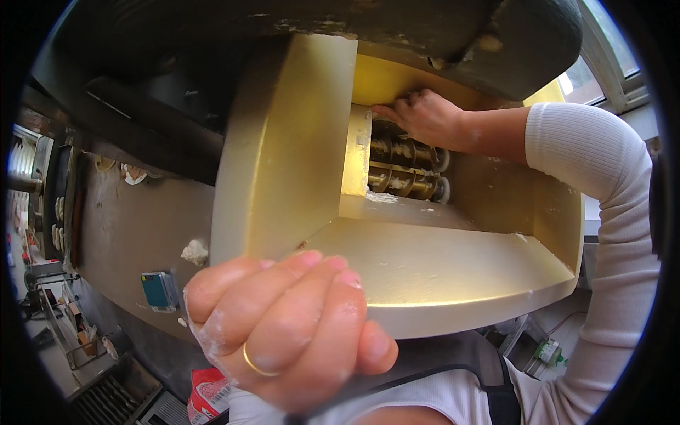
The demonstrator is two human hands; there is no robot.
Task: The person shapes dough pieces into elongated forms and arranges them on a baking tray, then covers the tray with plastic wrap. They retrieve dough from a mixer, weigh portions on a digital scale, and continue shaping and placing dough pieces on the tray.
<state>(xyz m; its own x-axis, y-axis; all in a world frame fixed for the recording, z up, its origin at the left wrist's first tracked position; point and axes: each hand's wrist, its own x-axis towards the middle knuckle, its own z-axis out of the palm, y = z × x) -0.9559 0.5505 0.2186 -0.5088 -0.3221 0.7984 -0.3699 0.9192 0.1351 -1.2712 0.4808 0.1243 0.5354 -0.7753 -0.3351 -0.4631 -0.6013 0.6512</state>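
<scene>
A wide metal hopper, yellowish in the light, lies before me. At its bottom, bits of pale dough cling to two horizontal shafts with spiral blades. My right hand reaches in from the right, over the far end of the shafts. Its fingers are bent against the far inner wall; their tips are partly hidden, and whether they hold anything does not show. My left hand, with a ring and white residue on the skin, is raised close to the camera by the near left rim. Its fingers are curled in, and the palm is hidden.
Left of the hopper, a worktop bears a lump of dough and a small scale-like device with a teal top. A large dark machine part overhangs the far side. A red printed bag stands low at the left.
</scene>
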